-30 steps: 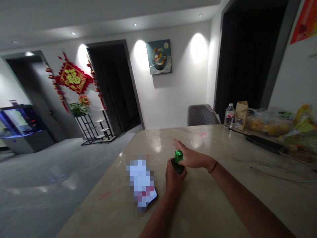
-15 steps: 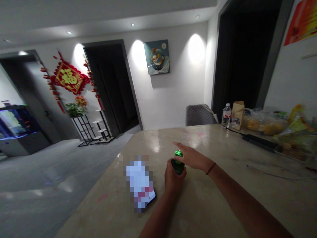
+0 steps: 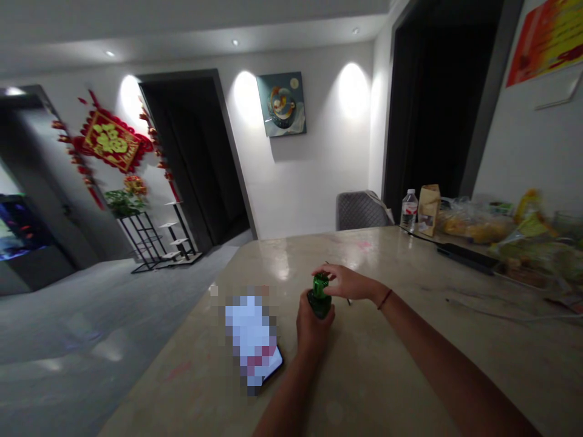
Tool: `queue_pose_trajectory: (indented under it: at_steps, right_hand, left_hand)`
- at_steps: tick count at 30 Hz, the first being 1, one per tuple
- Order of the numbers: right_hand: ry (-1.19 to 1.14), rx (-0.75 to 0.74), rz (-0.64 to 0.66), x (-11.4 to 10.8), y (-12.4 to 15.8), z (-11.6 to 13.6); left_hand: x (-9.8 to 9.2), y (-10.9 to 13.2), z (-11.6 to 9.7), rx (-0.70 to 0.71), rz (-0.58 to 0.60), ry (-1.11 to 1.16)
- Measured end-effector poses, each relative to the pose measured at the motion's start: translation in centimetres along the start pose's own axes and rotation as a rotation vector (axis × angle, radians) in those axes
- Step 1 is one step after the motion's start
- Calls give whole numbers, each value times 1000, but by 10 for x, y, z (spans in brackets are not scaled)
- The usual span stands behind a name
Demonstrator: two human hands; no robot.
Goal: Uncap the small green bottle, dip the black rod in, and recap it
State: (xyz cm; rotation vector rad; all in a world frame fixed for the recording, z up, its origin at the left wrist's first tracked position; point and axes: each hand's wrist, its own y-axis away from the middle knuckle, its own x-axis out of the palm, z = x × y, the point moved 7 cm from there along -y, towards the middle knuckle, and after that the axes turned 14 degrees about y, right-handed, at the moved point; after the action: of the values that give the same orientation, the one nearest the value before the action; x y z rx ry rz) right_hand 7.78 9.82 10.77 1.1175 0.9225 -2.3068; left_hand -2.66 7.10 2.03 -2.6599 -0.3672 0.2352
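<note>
A small green bottle (image 3: 320, 303) stands on the table in front of me. Its lower part is dark green, with a brighter, shiny green top (image 3: 320, 285). My left hand (image 3: 313, 325) is wrapped round the lower part, covering much of it. From the right, my right hand (image 3: 348, 284) reaches over with its fingers curled about the top; thumb and fingertips lie against it. A thin dark item, partly hidden, pokes out from behind the right hand. Left of my hands lies a phone (image 3: 272, 367), its screen lit and mostly blurred out.
The stone-look table (image 3: 378, 364) has its edge on the left. On the right are a water bottle (image 3: 409, 211), a paper bag (image 3: 429, 209), a long black object (image 3: 467, 257), food in plastic bags (image 3: 473, 226) and a white cable (image 3: 496, 315). A grey chair (image 3: 362, 210) stands behind.
My right hand's fingers have gone from stretched over the bottle's top to curled round it, and more of the top shows. My left hand keeps its hold. The view has shifted slightly.
</note>
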Motion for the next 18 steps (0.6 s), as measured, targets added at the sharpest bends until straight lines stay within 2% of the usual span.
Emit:
queue_pose_trajectory:
  at_steps: [4, 9, 11, 15, 18]
  right_hand:
    - [13, 34, -4, 3, 0, -1]
    - [293, 212, -123, -2, 1, -3]
    - [320, 197, -105, -1, 2, 3]
    - [323, 63, -75, 1, 4, 20]
    - [478, 205, -139, -5, 5, 17]
  left_hand:
    - [0, 0, 2, -14, -4, 14]
    - [-1, 1, 1, -28, -4, 75]
    - [0, 2, 1, -36, 4, 71]
    - [1, 2, 4, -44, 10, 62]
    - [1, 2, 3, -14, 5, 51]
